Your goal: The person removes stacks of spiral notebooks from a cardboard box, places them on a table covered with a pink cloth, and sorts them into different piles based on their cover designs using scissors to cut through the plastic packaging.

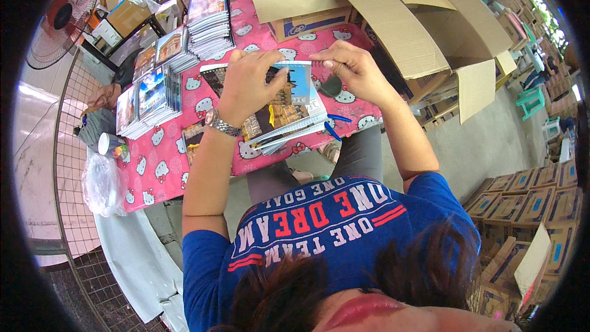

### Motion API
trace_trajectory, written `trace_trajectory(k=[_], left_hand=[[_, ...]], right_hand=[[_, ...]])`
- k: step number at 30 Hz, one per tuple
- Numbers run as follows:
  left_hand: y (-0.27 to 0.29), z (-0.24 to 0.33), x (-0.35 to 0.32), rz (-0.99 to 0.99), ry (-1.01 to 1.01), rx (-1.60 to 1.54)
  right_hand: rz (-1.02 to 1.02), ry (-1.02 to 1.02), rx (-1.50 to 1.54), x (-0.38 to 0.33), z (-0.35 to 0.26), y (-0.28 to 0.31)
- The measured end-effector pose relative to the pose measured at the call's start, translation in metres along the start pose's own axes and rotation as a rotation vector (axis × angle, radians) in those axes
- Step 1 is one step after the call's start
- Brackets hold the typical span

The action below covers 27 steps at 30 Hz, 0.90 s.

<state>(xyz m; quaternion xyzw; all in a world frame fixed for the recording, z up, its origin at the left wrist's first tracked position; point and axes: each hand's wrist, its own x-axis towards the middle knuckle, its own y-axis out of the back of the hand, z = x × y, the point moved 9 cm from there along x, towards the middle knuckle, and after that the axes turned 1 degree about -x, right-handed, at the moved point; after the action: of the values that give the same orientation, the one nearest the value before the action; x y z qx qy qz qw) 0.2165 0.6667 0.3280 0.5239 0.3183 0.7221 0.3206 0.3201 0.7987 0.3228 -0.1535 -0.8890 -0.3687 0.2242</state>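
A stack of spiral notebooks (289, 107) with building pictures on the covers lies on the pink cartoon-print tablecloth (161, 178) before me. My left hand (253, 83) rests over the top notebook, its fingers curled at the bound far edge and the thumb bent over the cover. At that edge's right end, my right hand (353, 69) pinches with thumb and forefinger; what lies between the fingertips is too small to make out. Below the right hand lies a dark oval object (330, 86). Two slim blue pieces (332, 131), pens or tool handles, stick out beside the stack.
Several notebook piles (209, 21) stand at the far left, near a white cup (112, 145) and a plastic bag (104, 184). Open cardboard boxes (424, 24) bound the far right. A fan (61, 17) stands at left; stacked cartons (522, 200) are on the right floor.
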Motion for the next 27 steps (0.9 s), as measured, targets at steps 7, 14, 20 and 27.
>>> trace_trajectory(k=[7,14,20,27], left_hand=[[-0.015,0.031,0.008,-0.005,-0.102,0.062],[-0.023,0.041,0.011,-0.092,-0.106,0.099],[-0.020,0.041,0.011,-0.079,-0.105,0.041],[-0.025,0.033,0.016,-0.140,-0.043,0.018]], right_hand=[[0.025,-0.269,0.305,-0.006,0.024,-0.006],[-0.019,-0.062,-0.207,-0.002,-0.026,0.008],[-0.107,-0.253,-0.067,0.004,-0.014,0.007],[-0.080,-0.032,-0.148,0.006,-0.011,0.009]])
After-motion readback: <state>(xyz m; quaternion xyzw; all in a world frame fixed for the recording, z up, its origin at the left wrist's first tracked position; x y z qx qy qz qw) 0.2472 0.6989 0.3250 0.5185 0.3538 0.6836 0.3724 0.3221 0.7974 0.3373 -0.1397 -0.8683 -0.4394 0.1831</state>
